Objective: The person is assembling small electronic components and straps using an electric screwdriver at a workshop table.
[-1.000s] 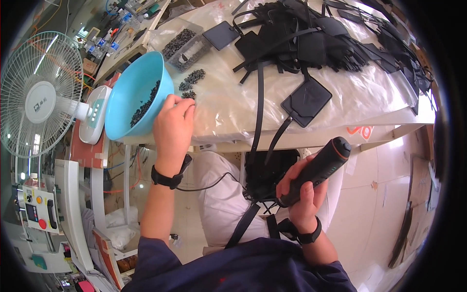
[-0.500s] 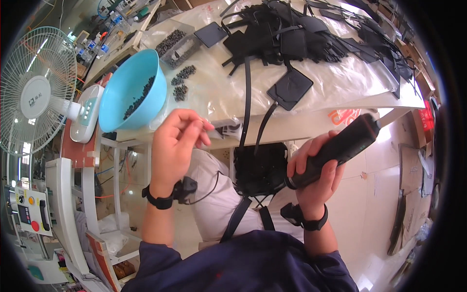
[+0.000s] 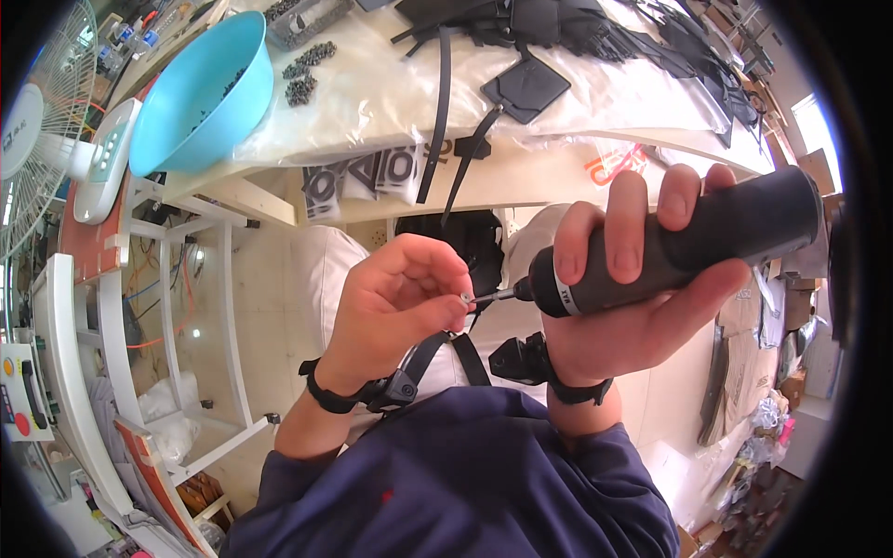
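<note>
My right hand (image 3: 633,307) grips a thick black electric screwdriver (image 3: 688,244), held level in front of my chest with its bit pointing left. My left hand (image 3: 395,302) pinches a small screw (image 3: 465,298) at the tip of that bit, fingers curled around it. Both wrists carry black straps. A black pad with straps (image 3: 460,237) lies on my lap, partly hidden behind the hands. A light blue bowl (image 3: 200,88) with small dark screws stands on the table at upper left.
The table (image 3: 372,93) is covered in clear plastic and bears loose piles of dark screws (image 3: 307,74) and several black strapped pads (image 3: 526,88). A white fan (image 3: 46,102) and white shelving (image 3: 112,353) stand to the left. Boxes and clutter lie on the floor at right.
My left hand left the blue bowl, came down and back to my chest, and now holds a screw at the bit. The screwdriver swung from pointing down-left to level, nearer the camera.
</note>
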`<state>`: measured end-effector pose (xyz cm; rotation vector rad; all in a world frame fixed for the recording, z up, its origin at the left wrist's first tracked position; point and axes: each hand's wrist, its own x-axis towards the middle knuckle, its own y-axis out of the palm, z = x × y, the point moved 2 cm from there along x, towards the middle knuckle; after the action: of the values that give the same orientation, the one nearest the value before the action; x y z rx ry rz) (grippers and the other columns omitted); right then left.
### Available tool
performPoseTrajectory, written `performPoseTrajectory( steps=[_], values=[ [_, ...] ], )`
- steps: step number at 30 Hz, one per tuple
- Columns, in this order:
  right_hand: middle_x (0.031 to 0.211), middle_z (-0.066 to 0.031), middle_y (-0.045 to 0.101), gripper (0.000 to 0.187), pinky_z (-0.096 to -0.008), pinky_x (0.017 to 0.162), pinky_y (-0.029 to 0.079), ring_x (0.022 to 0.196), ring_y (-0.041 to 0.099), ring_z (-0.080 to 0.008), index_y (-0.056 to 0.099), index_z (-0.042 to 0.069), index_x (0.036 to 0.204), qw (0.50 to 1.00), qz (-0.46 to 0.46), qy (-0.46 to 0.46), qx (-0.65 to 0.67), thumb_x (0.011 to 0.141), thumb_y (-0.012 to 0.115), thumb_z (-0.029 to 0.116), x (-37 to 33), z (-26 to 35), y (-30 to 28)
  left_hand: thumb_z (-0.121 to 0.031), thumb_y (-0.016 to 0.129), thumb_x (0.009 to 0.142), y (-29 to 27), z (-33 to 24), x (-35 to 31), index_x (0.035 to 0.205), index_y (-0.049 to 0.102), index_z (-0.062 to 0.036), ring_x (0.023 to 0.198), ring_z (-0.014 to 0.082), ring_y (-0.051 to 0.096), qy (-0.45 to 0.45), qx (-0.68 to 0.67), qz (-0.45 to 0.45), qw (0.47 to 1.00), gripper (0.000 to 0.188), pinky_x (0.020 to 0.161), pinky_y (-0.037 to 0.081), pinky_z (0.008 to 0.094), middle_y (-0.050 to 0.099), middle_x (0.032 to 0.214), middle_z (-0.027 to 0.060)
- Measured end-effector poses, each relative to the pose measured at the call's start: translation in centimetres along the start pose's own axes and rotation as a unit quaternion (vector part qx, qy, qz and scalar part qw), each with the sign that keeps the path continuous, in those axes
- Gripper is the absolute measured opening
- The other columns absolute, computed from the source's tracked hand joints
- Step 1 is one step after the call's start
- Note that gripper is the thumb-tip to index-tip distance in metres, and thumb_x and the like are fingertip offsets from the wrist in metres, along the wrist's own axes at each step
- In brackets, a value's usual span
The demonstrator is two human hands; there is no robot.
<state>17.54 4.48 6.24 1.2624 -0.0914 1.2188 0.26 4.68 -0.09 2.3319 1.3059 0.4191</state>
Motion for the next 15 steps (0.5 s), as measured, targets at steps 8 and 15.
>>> performPoseTrajectory(
  steps=[8,15],
  values=[
    [0.105,-0.0037,0.046,0.057,-0.0249,0.045,0.043,0.069,0.047,-0.0088,0.034,0.005,0.140,0.999,0.024,0.009,0.019,0.104,0.046,0.048,-0.4,0.4,0.4,0.009,0.067,0.088,-0.2,0.0,-1.3,0.110,0.056,0.0001,0.086,0.0114,0.064,0.011,0.074,0.024,0.997,0.027,0.076,0.054,0.0249,0.065,0.098,0.0076],
    [0.104,-0.0039,0.045,0.058,-0.0261,0.046,0.044,0.069,0.047,-0.0100,0.034,0.005,0.141,0.999,0.027,0.028,0.021,0.104,0.047,0.048,-0.8,0.2,0.6,0.008,0.068,0.088,-0.3,-0.1,-1.3,0.112,0.055,-0.0009,0.088,0.0114,0.064,0.056,0.105,0.044,0.992,0.029,0.077,0.053,0.0248,0.065,0.099,0.0069]
  ],
)
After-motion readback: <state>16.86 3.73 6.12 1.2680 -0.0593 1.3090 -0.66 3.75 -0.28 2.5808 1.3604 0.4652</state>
